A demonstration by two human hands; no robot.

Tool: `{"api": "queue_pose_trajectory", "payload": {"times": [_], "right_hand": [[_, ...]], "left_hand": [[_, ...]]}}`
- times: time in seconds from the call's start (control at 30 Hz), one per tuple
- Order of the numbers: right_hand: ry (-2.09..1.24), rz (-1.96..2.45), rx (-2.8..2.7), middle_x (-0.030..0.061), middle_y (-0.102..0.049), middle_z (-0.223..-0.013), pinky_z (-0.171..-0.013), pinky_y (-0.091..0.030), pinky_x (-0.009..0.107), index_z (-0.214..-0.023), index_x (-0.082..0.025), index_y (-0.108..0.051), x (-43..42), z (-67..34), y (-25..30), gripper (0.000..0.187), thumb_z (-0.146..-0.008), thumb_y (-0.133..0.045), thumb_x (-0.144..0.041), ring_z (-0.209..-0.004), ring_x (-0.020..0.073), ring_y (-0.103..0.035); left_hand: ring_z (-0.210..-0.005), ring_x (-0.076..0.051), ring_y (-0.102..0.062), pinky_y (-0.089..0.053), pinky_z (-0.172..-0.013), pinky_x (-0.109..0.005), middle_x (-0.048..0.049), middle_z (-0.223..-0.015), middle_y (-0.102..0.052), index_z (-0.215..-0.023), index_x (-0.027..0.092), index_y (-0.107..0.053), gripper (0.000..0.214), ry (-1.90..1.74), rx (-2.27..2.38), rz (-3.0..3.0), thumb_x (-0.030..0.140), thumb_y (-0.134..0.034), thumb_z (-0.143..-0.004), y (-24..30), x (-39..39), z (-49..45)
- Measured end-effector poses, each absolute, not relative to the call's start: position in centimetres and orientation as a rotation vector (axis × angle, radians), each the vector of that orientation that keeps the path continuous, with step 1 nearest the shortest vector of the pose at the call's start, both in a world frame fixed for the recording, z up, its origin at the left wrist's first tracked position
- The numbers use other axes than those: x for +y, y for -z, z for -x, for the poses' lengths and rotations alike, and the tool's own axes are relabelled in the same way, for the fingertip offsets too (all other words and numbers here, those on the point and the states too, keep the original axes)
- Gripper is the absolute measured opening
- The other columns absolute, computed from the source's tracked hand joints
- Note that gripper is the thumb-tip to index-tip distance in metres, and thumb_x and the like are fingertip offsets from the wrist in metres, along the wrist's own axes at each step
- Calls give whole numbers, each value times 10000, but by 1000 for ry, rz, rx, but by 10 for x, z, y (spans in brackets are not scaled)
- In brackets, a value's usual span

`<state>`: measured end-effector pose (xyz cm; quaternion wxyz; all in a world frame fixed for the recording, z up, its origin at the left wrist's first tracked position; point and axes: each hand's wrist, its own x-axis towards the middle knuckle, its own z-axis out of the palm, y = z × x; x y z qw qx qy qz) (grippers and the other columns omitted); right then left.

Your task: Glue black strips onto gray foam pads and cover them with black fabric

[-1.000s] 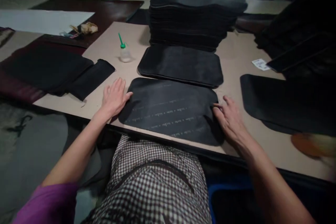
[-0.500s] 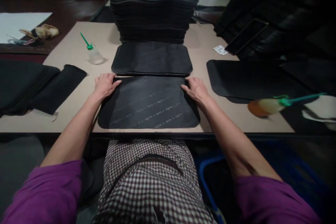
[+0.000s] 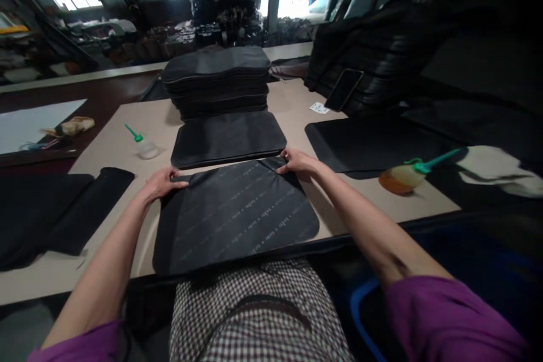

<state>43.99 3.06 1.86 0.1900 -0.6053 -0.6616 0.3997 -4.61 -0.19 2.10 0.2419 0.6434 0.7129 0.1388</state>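
At the desk's (image 3: pixel 119 141) near edge, my left hand (image 3: pixel 163 182) and right hand (image 3: pixel 299 161) each have a closed grip on a far corner of the black logo-printed fabric panel (image 3: pixel 237 215): far edge raised, rest lying flat.

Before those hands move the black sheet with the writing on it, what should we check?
1. Does the left hand grasp the far left corner of the printed sheet? Ok.
2. Does the right hand grasp the far right corner? Ok, that corner is lifted a little.
3. Is nothing lying on the printed sheet? Ok.
4. Is the sheet apart from the plain black panel behind it? Cannot tell, their edges meet.
5. Is the green-capped bottle apart from the left hand? Ok.
6. Is the orange bottle apart from the sheet? Ok.
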Motion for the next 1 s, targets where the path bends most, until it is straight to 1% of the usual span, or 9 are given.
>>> {"api": "queue_pose_trajectory", "payload": {"times": [0.07,0.17,0.33,0.47,0.57,0.63,0.7,0.87,1.0], "right_hand": [[-1298,1617,-1771,72,-733,-826,-751,-558,377,-887,-159,-666,26,-440,-18,441,-580,-940,-318,-796,257,-680],[-1474,1481,-1636,85,-747,-848,-717,-574,379,-909,-162,-666,16,-440,-16,455,-624,-919,-411,-773,250,-687],[-1515,1362,-1489,52,-726,-886,-651,-537,285,-968,-170,-652,-9,-451,-20,434,-763,-806,-521,-736,167,-653],[-1502,1370,-1447,19,-688,-799,-548,-480,243,-1048,-180,-651,-51,-462,-25,454,-795,-786,-531,-650,144,-616],[-1609,1296,-1350,69,-736,-1057,-743,-593,335,-1279,-230,-578,-88,-463,-22,569,-810,-785,-478,-906,236,-716],[-1601,1243,-1313,90,-683,-1291,-940,-586,404,-1391,-267,-502,-106,-460,-18,659,-816,-780,-430,-1135,280,-683],[-1541,1236,-1305,98,-614,-1420,-1056,-537,428,-1442,-271,-455,-118,-456,-18,721,-814,-778,-416,-1273,295,-615],[-1464,1265,-1238,106,-553,-1499,-1073,-538,459,-1518,-279,-401,-126,-454,-40,822,-812,-765,-489,-1342,334,-561],[-1330,1328,-1266,76,-520,-1527,-1040,-570,459,-1518,-341,-440,-115,-462,-67,857,-760,-798,-517,-1359,373,-531]], "left_hand": [[-781,-231,-615,-444,-713,-293,-16,-749,-687,-812,186,-713,543,-345,1874,-1748,647,-830,-552,-22,-3,46],[-808,-238,-634,-469,-728,-295,-21,-775,-712,-786,188,-714,557,-342,1788,-1739,695,-796,-570,-26,-9,46],[-891,-236,-671,-522,-784,-296,-33,-917,-753,-978,186,-716,651,-606,1709,-1491,742,-753,-640,-35,-43,48],[-881,-233,-722,-574,-770,-312,-54,-937,-769,-1066,197,-684,629,-811,1654,-1209,658,-817,-659,-34,-96,43],[-919,-261,-756,-608,-823,-361,-86,-1014,-778,-1072,218,-680,549,-929,1526,-848,516,-886,-659,-30,-142,31],[-949,-287,-764,-621,-840,-394,-96,-1072,-776,-1082,237,-687,498,-925,1442,-698,459,-886,-683,-29,-168,21],[-966,-310,-765,-631,-835,-415,-99,-1097,-775,-1078,243,-699,472,-919,1417,-628,426,-888,-686,-32,-184,11],[-1053,-323,-744,-628,-893,-413,-100,-1184,-758,-1078,217,-730,479,-1015,1446,-643,361,-912,-658,-59,-184,0],[-1056,-310,-741,-623,-905,-417,-91,-1210,-751,-1197,225,-715,535,-1057,1377,-730,319,-891,-700,-91,-157,6]]}}
